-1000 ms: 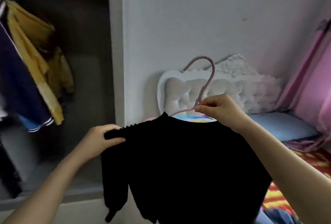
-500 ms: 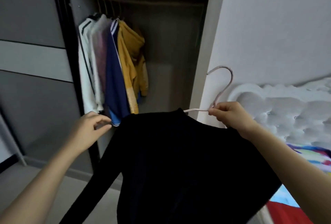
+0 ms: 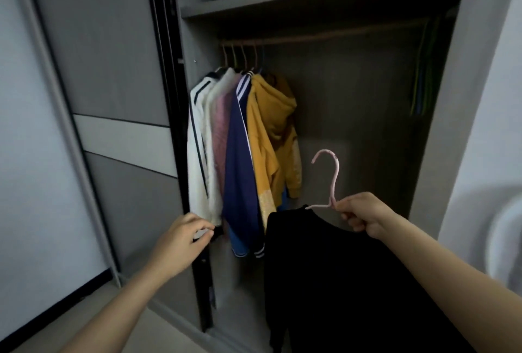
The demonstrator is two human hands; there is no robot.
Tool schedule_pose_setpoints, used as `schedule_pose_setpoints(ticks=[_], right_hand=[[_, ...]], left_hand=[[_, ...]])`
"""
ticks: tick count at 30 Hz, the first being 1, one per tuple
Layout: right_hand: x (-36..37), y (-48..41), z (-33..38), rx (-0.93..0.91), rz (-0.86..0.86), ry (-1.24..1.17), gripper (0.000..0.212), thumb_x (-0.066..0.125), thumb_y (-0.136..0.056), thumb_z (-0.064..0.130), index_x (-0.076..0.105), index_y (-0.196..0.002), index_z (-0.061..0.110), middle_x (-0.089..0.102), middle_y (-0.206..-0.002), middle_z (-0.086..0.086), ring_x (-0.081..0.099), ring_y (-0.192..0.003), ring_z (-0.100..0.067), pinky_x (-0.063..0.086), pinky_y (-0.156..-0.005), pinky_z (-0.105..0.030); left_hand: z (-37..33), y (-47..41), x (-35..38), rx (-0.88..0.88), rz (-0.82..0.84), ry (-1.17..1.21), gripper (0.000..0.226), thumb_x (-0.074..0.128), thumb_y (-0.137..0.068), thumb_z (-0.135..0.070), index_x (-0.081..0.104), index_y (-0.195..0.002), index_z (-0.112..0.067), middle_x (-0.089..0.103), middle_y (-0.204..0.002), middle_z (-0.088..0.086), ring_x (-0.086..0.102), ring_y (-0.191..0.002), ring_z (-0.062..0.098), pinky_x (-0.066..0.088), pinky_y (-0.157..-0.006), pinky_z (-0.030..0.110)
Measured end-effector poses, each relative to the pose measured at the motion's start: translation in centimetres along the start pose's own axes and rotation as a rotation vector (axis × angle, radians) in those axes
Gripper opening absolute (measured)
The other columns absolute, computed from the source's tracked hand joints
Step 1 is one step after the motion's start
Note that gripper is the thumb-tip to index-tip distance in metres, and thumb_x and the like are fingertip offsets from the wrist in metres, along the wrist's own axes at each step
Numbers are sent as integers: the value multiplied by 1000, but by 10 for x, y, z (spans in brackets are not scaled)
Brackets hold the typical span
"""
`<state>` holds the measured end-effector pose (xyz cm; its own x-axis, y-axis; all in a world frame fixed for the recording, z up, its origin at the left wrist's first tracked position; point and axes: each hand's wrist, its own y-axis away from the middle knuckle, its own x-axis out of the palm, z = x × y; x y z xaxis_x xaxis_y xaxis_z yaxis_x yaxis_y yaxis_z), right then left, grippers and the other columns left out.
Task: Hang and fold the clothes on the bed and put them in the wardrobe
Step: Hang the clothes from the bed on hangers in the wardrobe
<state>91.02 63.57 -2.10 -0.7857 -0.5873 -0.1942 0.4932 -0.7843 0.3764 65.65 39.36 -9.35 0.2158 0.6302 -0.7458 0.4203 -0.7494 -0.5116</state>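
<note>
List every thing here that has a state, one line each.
Wardrobe door, slid open.
Black sweater, on the pink hanger, not yet on the rail.
Pink hanger, hook upward, its neck gripped by the right hand.
Hung jackets, on the rail, bunched at the door end.
Left hand, fingers curled by the white jacket hem; grip unclear.

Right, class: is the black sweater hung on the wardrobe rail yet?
Not yet: the right hand holds the black sweater on its pink hanger, below the rail.
</note>
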Motion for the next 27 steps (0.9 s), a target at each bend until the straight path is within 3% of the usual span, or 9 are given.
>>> schedule_pose_setpoints(ticks=[7, 11, 15, 17, 19, 22, 27], right_hand=[[1, -66, 42, -61, -66, -167, 14, 51, -89, -2, 62, -80, 0, 48, -59, -8, 35, -46, -12, 28, -32, -18], [5, -84, 86, -185, -79, -176, 13, 50, -89, -2, 61, -83, 0, 51, -64, -10, 40, -50, -12, 33, -41, -20], [10, -99, 145, -427, -194, -212, 16, 43, -87, -14, 55, -79, -9, 49, -63, -15, 39, -45, -11, 34, -35, -15], [15, -105, 181, -519, -248, -222, 16, 42, -86, -17, 56, -94, -16, 51, -66, -16, 45, -45, -10, 39, -38, -12], [22, -110, 211, -583, -297, -225, 25, 43, -85, -19, 54, -108, -17, 55, -70, -17, 49, -46, -10, 42, -40, -10], [36, -124, 245, -636, -397, -322, 32, 44, -86, -18, 49, -115, -6, 60, -78, -20, 51, -48, -11, 44, -40, -13], [50, -140, 291, -717, -502, -360, 25, 49, -85, -16, 54, -104, -1, 62, -79, -19, 56, -42, -9, 46, -40, -16]], left_hand=[[22, -85, 14, 32, -82, 83, 12, 64, -86, -6, 71, -94, -9, 53, -85, -10, 55, -89, 20, 39, -80, 28], [38, -148, 23, 99, -149, 107, 15, 62, -88, -14, 70, -100, -15, 52, -87, -19, 49, -95, 11, 36, -78, 24], [57, -217, 27, 181, -185, 121, 18, 59, -90, -21, 68, -105, -18, 53, -94, -12, 45, -98, 10, 38, -81, 27], [66, -256, 23, 239, -196, 131, 21, 58, -91, -22, 68, -109, -17, 52, -96, -12, 42, -96, 10, 41, -82, 31], [71, -295, 18, 299, -212, 121, 24, 58, -91, -22, 66, -113, -17, 51, -101, -11, 37, -97, 6, 37, -82, 26], [76, -344, 9, 376, -243, 128, 26, 60, -90, -20, 65, -115, -15, 56, -108, -4, 39, -102, 9, 27, -86, 18], [81, -394, 13, 411, -310, 162, 27, 63, -87, -17, 66, -114, -13, 58, -118, 3, 46, -114, 24, 35, -96, 36]])
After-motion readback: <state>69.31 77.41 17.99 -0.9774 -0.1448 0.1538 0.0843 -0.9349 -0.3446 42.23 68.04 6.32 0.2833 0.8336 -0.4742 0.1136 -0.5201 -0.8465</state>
